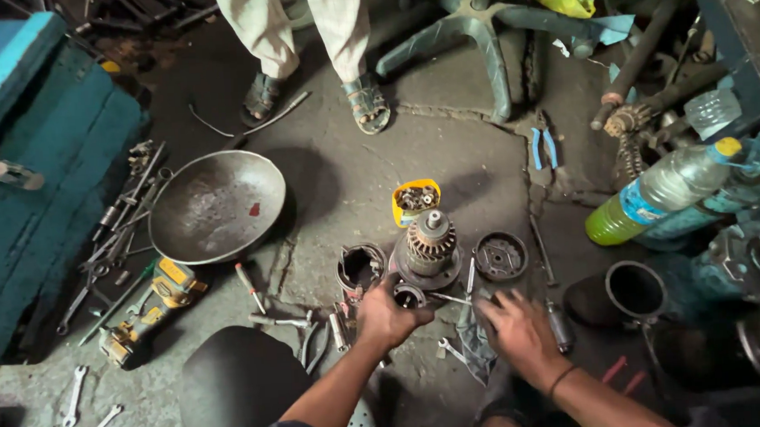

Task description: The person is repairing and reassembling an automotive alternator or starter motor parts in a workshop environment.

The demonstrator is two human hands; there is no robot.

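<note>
Ring part (408, 296) sat gripped under left hand (386, 316) fingertips; right hand (516, 325) lay open, fingers spread on rag (474, 342).

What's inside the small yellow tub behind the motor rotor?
The yellow tub holds a heap of small metal bits, probably nuts and screws; too small to sort. Its bottom is covered by them. The rotor stands just in front.

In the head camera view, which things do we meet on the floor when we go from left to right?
Teal box → round metal pan → yellow power tool → left hand → motor armature → right hand → black pipe → plastic bottle.
</note>
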